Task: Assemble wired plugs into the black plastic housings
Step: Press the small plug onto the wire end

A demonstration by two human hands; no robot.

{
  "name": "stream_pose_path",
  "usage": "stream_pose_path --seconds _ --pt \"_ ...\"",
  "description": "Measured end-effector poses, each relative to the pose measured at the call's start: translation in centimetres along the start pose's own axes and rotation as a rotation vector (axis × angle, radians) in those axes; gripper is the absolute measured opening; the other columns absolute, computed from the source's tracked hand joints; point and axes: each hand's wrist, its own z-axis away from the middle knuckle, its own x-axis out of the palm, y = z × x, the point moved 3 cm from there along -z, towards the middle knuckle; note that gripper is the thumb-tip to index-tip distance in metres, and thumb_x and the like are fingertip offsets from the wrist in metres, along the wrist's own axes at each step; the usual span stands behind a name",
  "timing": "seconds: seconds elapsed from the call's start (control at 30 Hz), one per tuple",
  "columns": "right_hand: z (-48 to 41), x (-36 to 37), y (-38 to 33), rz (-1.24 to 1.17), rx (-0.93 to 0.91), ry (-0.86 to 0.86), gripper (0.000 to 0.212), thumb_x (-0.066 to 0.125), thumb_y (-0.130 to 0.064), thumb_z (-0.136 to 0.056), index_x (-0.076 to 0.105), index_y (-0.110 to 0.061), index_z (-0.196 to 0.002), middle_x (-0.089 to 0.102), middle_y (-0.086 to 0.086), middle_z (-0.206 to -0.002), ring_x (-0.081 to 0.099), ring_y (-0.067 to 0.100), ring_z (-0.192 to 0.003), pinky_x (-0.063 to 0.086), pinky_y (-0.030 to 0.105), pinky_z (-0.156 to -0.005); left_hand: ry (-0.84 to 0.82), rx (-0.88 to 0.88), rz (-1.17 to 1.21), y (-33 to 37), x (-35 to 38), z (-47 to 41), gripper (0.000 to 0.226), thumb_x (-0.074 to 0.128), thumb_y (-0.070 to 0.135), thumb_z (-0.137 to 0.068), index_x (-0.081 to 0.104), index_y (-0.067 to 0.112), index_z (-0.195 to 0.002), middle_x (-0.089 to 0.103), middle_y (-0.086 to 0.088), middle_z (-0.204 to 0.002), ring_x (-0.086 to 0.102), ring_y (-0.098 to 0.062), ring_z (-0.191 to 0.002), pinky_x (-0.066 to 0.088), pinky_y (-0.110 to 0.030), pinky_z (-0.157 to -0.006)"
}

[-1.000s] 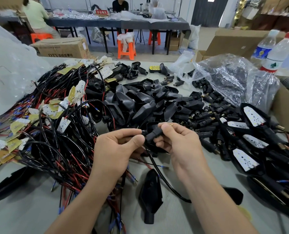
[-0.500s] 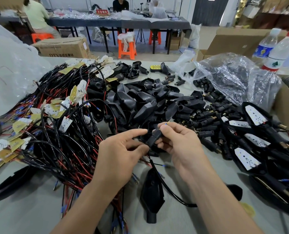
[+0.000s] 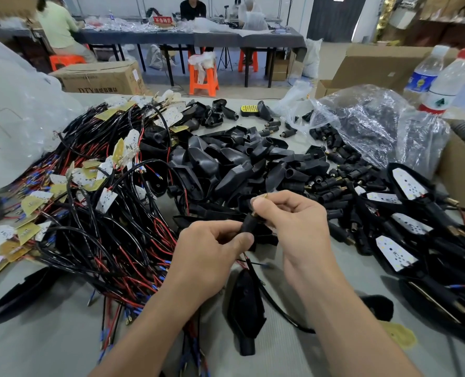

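Observation:
My left hand (image 3: 212,254) pinches a small black cylindrical plug (image 3: 249,223) between thumb and fingers. My right hand (image 3: 294,227) pinches a thin wire with a brass tip (image 3: 265,196) just above the plug's end. A black cable (image 3: 275,306) runs down from the plug across the table. One black plastic housing (image 3: 246,303) lies on the table below my hands. A heap of black housings (image 3: 226,164) sits behind my hands.
A tangle of black and red wires with small LED boards (image 3: 90,202) covers the left. Loose black plugs (image 3: 334,183) and finished housings with white boards (image 3: 405,240) lie to the right. A clear plastic bag (image 3: 375,126), two bottles (image 3: 443,77) and cardboard boxes stand at the back right.
My right hand has lifted up and right, drawing the brass-tipped wire out above the plug. My left hand's thumb has closed over the plug, now held more upright.

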Motion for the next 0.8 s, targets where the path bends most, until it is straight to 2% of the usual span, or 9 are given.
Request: stream_pose_path --seconds 0.07,0.13,0.2,0.27,0.33,0.47,0.57,0.63,0.8 --pt "-0.4 0.0 -0.5 -0.057 0.024 0.018 0.006 0.077 0.001 -0.081 0.076 -0.004 -0.079 0.072 0.009 -0.072 0.062 0.006 -0.058 0.047 0.014 -0.053 -0.006 0.014 0.021 0.2 0.0 0.0 0.018 0.075 0.031 -0.092 0.080 0.046 -0.084 0.073 0.011 -0.069 0.062 0.001 -0.061 0.046 -0.011 -0.059" --pt "-0.9 0.0 -1.2 -0.048 0.012 0.033 0.002 0.077 -0.001 -0.082 0.076 -0.001 -0.082 0.071 0.010 -0.073 0.057 0.004 -0.054 0.045 0.014 -0.051 -0.020 -0.008 0.085 0.3 0.2 -0.1 0.020 0.073 0.027 -0.094 0.082 0.040 -0.081 0.074 0.001 -0.069 0.061 -0.008 -0.059 0.048 -0.017 -0.058" --pt "-1.4 0.4 -1.9 0.009 -0.023 0.039 0.006 0.078 -0.004 -0.082 0.076 -0.006 -0.077 0.073 0.008 -0.072 0.055 0.004 -0.054 0.044 0.015 -0.053 -0.087 -0.047 0.231 0.7 0.6 0.0 0.022 0.068 0.018 -0.098 0.083 0.025 -0.083 0.077 -0.005 -0.074 0.064 -0.016 -0.059 0.052 -0.023 -0.058" --pt "-2.2 1.1 -2.6 0.051 -0.054 0.036 0.013 0.077 -0.007 -0.085 0.075 -0.013 -0.073 0.074 0.006 -0.070 0.055 0.007 -0.055 0.044 0.016 -0.052 -0.171 -0.098 0.426 1.0 0.8 0.0 0.025 0.061 0.011 -0.102 0.082 0.011 -0.088 0.078 -0.013 -0.081 0.067 -0.016 -0.061 0.055 -0.024 -0.057" --pt "-3.1 2.1 -3.4 0.102 -0.085 0.048 0.016 0.075 -0.009 -0.086 0.073 -0.016 -0.071 0.074 0.006 -0.067 0.057 0.008 -0.054 0.044 0.017 -0.049 -0.199 -0.140 0.550 1.2 0.8 0.1 0.028 0.056 0.013 -0.105 0.080 0.006 -0.092 0.079 -0.018 -0.087 0.071 -0.018 -0.065 0.057 -0.024 -0.058" --pt "-4.8 4.5 -4.4 0.214 -0.162 0.072 0.019 0.073 -0.011 -0.087 0.070 -0.020 -0.071 0.072 0.000 -0.060 0.063 0.009 -0.053 0.048 0.022 -0.052 -0.090 -0.154 0.596 1.3 0.4 -0.2 0.034 0.057 0.026 -0.102 0.080 0.008 -0.085 0.079 -0.018 -0.087 0.074 -0.020 -0.068 0.057 -0.023 -0.058" --pt "-5.5 6.3 -4.5 0.353 -0.213 0.046 0.016 0.072 -0.016 -0.087 0.071 -0.020 -0.072 0.069 -0.005 -0.056 0.054 0.000 -0.045 0.042 0.022 -0.052 -0.108 -0.185 0.711 1.4 -0.1 -0.4 0.040 0.059 0.043 -0.087 0.082 0.012 -0.078 0.079 -0.019 -0.087 0.074 -0.020 -0.068 0.058 -0.024 -0.060" --pt "-5.9 7.2 -4.5 0.399 -0.221 0.036 0.018 0.070 -0.016 -0.088 0.070 -0.020 -0.070 0.069 -0.007 -0.056 0.051 -0.001 -0.042 0.040 0.020 -0.049 -0.138 -0.203 0.797 1.3 -0.4 -0.5 0.039 0.058 0.045 -0.085 0.084 0.017 -0.080 0.079 -0.016 -0.087 0.074 -0.019 -0.070 0.057 -0.023 -0.061" --pt "-6.7 8.3 -4.1 0.297 -0.157 0.074 0.021 0.070 -0.014 -0.087 0.070 -0.017 -0.066 0.070 0.000 -0.058 0.056 0.008 -0.048 0.048 0.030 -0.056 -0.086 -0.295 0.977 0.7 -0.6 -0.9 0.036 0.057 0.046 -0.084 0.084 0.022 -0.079 0.078 -0.007 -0.082 0.071 -0.014 -0.067 0.056 -0.022 -0.061"
